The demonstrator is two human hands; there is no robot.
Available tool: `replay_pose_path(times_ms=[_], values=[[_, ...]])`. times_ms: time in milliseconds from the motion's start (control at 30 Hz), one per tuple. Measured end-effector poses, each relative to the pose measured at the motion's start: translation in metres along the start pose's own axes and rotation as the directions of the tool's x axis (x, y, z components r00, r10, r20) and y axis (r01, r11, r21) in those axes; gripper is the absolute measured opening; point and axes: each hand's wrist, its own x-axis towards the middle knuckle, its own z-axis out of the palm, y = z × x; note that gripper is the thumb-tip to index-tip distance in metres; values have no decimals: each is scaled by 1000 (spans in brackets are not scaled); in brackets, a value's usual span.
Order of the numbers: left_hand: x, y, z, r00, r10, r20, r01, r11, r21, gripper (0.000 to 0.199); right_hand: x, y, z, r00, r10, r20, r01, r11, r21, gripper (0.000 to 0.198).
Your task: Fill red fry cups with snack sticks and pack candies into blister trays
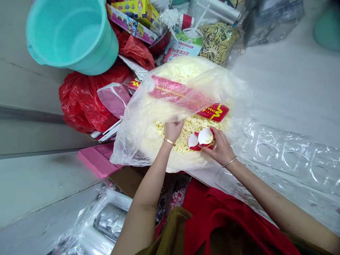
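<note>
A large clear plastic bag (132, 131) lies opened in front of me, filled with pale yellow pieces shaped like french fries (192, 127). My left hand (174, 130) is closed and reaches in among the pieces; what its fingers hold is hidden. Between the thumb and fingers of my right hand (221, 147) is a red and white paper fry box (206, 136), its mouth facing up with a few pale pieces inside. A second such box (193, 140) is right beside it, touching. Flattened red cartons with yellow print (214, 112) lie partly under the bag's film.
A turquoise bucket (106, 46) stands at upper left above red plastic bags (82, 102). Behind are boxes (132, 23), a hand fan (188, 40) and a bag of gold cords (219, 40). Clear plastic trays (287, 148) lie right; a pink panel (98, 159) is at left.
</note>
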Motion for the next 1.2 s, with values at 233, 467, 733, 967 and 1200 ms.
replay_pose_path(times_ms=[233,467,733,967,1200], values=[[-48,7,-34,904,-157,397,407,600,-689,38,7,-12,15,998,-38,51,37,999,11,76],[-67,20,-31,897,1,442,244,833,-497,29,13,-38,22,994,-53,95,53,999,3,69],[-68,30,-43,896,254,365,-266,964,-17,22,9,-32,15,994,-55,91,60,997,-53,68],[-80,50,-14,827,294,480,-448,859,246,20,-1,-27,19,990,-129,48,127,991,43,63],[-45,25,-12,907,189,376,-121,973,-199,17,-11,-8,7,997,-73,40,71,996,50,70]])
